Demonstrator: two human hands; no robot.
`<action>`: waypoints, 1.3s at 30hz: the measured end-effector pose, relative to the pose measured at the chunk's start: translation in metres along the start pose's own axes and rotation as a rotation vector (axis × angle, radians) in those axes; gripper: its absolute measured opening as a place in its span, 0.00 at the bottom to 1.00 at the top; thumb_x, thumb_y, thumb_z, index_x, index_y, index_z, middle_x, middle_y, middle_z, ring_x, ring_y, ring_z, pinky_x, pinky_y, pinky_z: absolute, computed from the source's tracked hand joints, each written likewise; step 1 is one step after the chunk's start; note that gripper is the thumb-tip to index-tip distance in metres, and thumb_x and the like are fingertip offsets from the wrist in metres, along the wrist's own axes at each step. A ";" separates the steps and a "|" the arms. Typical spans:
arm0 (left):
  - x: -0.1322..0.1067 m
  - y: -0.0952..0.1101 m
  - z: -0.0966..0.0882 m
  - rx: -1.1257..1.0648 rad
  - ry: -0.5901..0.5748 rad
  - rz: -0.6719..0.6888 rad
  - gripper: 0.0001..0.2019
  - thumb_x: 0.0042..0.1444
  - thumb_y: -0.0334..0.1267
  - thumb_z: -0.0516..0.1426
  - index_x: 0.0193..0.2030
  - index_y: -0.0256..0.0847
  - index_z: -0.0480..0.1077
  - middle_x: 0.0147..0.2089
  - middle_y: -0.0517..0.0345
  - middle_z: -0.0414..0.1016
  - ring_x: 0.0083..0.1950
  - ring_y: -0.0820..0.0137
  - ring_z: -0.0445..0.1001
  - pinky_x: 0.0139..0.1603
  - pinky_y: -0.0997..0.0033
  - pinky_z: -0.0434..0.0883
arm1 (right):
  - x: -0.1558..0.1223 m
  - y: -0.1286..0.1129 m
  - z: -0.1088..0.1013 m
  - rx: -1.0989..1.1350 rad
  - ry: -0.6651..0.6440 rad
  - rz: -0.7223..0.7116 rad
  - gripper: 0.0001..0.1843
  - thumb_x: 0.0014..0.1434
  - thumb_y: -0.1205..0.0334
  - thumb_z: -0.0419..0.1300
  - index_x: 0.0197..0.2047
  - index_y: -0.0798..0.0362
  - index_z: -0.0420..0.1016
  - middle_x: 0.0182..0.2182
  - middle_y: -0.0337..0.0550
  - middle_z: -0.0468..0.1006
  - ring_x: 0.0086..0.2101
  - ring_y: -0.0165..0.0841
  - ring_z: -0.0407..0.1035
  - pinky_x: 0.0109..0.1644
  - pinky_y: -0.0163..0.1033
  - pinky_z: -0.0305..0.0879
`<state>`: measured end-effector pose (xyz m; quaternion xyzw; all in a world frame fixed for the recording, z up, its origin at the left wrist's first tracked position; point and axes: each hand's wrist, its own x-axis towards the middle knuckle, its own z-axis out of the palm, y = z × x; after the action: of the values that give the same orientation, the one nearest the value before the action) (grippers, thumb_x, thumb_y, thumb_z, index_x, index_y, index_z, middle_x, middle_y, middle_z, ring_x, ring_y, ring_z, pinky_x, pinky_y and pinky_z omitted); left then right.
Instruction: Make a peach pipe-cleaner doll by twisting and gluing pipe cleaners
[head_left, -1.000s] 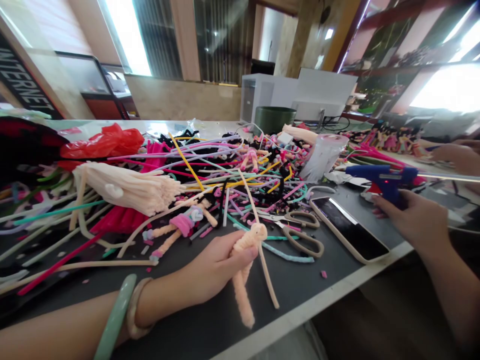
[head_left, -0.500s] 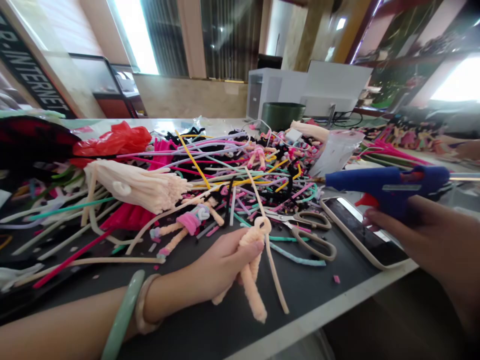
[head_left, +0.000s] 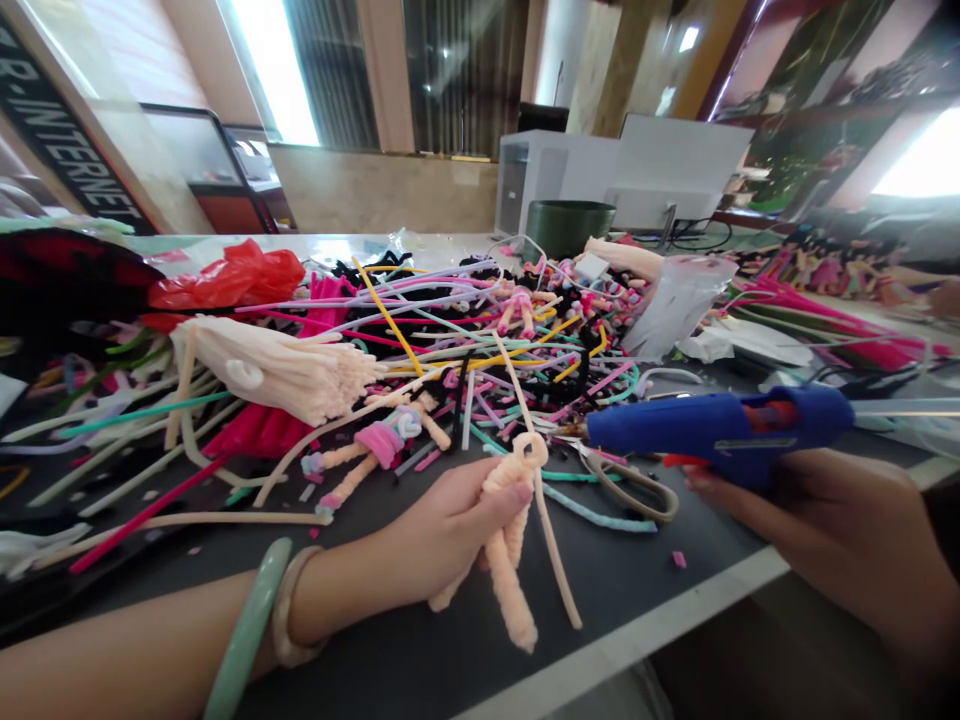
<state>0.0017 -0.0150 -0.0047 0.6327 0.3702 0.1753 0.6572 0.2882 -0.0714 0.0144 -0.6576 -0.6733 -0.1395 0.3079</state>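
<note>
My left hand (head_left: 469,510) is closed around a peach pipe-cleaner doll (head_left: 508,590), its wrapped legs hanging below my fingers. At its top is a small loop, from which one loose peach stem (head_left: 555,560) trails down and another sticks up. My right hand (head_left: 840,530) grips a blue hot glue gun (head_left: 720,425), a finger at its red trigger and a clear glue stick out of its back. The gun's nozzle points left, to the right of the doll's loop and apart from it. Scissors (head_left: 645,490) lie behind, partly hidden by the gun.
A half-made doll with a pink top (head_left: 379,445) lies left of my hand. Beyond are a bundle of cream pipe cleaners (head_left: 277,365), a heap of coloured stems (head_left: 450,300), a red plastic bag (head_left: 232,275), a green pot (head_left: 570,225) and a clear plastic bag (head_left: 675,300).
My right hand has brought the glue gun left and lower, nearer the doll, so it now covers the phone and part of the scissors. My left hand stays nearly still.
</note>
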 end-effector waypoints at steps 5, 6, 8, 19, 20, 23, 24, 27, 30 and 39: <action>0.003 -0.006 -0.002 -0.017 0.035 0.062 0.19 0.62 0.53 0.50 0.30 0.38 0.62 0.19 0.65 0.68 0.13 0.82 0.59 0.13 0.82 0.51 | -0.001 0.001 0.004 0.033 -0.007 -0.222 0.21 0.55 0.43 0.59 0.22 0.51 0.71 0.10 0.34 0.66 0.12 0.28 0.59 0.15 0.33 0.55; 0.003 -0.010 -0.002 -0.023 0.045 0.074 0.20 0.62 0.54 0.50 0.31 0.37 0.64 0.19 0.64 0.69 0.15 0.81 0.61 0.15 0.81 0.53 | 0.000 0.000 0.005 0.030 -0.002 -0.246 0.20 0.56 0.44 0.58 0.24 0.51 0.72 0.11 0.33 0.67 0.12 0.28 0.59 0.15 0.33 0.55; 0.005 -0.017 -0.003 -0.059 0.038 0.072 0.22 0.62 0.56 0.48 0.33 0.37 0.66 0.20 0.61 0.71 0.16 0.78 0.63 0.17 0.79 0.55 | 0.000 -0.001 0.005 0.023 0.001 -0.293 0.20 0.58 0.45 0.57 0.25 0.51 0.72 0.11 0.33 0.67 0.12 0.27 0.60 0.16 0.32 0.55; 0.001 -0.003 -0.007 -0.113 -0.113 0.005 0.25 0.63 0.57 0.46 0.33 0.36 0.68 0.19 0.58 0.72 0.14 0.77 0.62 0.17 0.76 0.53 | 0.000 -0.001 0.009 -0.013 0.011 -0.336 0.24 0.59 0.44 0.56 0.22 0.53 0.71 0.10 0.32 0.63 0.11 0.25 0.56 0.15 0.30 0.53; 0.000 -0.001 -0.007 -0.114 -0.124 -0.001 0.25 0.63 0.57 0.46 0.33 0.36 0.68 0.18 0.58 0.71 0.14 0.77 0.62 0.16 0.76 0.52 | 0.000 -0.001 0.009 -0.011 0.018 -0.340 0.24 0.59 0.44 0.56 0.21 0.53 0.71 0.10 0.32 0.62 0.11 0.25 0.56 0.15 0.30 0.53; -0.001 0.002 -0.007 -0.124 -0.136 -0.012 0.24 0.63 0.56 0.46 0.31 0.37 0.67 0.17 0.59 0.69 0.13 0.78 0.60 0.15 0.76 0.50 | 0.001 -0.001 0.009 -0.004 0.053 -0.330 0.23 0.59 0.43 0.55 0.23 0.53 0.72 0.10 0.31 0.62 0.11 0.26 0.56 0.15 0.31 0.54; -0.001 0.001 -0.007 -0.128 -0.138 -0.014 0.24 0.63 0.56 0.46 0.30 0.37 0.67 0.17 0.59 0.69 0.13 0.78 0.60 0.15 0.76 0.50 | 0.001 -0.001 0.009 -0.004 0.058 -0.329 0.23 0.59 0.43 0.55 0.24 0.53 0.72 0.10 0.31 0.63 0.11 0.26 0.57 0.15 0.31 0.54; 0.000 0.000 -0.007 -0.143 -0.137 -0.021 0.24 0.63 0.55 0.46 0.29 0.37 0.67 0.16 0.60 0.68 0.12 0.77 0.60 0.15 0.75 0.49 | 0.001 -0.002 0.009 -0.018 0.057 -0.349 0.23 0.59 0.44 0.55 0.23 0.52 0.71 0.10 0.31 0.60 0.11 0.26 0.55 0.15 0.31 0.52; 0.001 -0.003 -0.007 -0.161 -0.132 -0.033 0.24 0.63 0.55 0.47 0.27 0.37 0.67 0.15 0.60 0.68 0.12 0.77 0.60 0.15 0.75 0.49 | 0.001 -0.003 0.009 -0.038 0.067 -0.364 0.23 0.60 0.45 0.55 0.22 0.52 0.70 0.10 0.29 0.56 0.11 0.25 0.51 0.15 0.32 0.49; 0.004 -0.011 -0.007 -0.213 -0.118 -0.050 0.25 0.61 0.58 0.48 0.26 0.37 0.66 0.16 0.59 0.68 0.12 0.77 0.61 0.14 0.74 0.47 | 0.001 -0.003 0.008 -0.048 0.056 -0.375 0.26 0.61 0.43 0.52 0.18 0.51 0.62 0.10 0.30 0.54 0.12 0.25 0.52 0.15 0.32 0.48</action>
<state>-0.0029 -0.0083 -0.0155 0.5592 0.3259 0.1595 0.7454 0.2831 -0.0660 0.0093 -0.5237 -0.7717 -0.2288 0.2792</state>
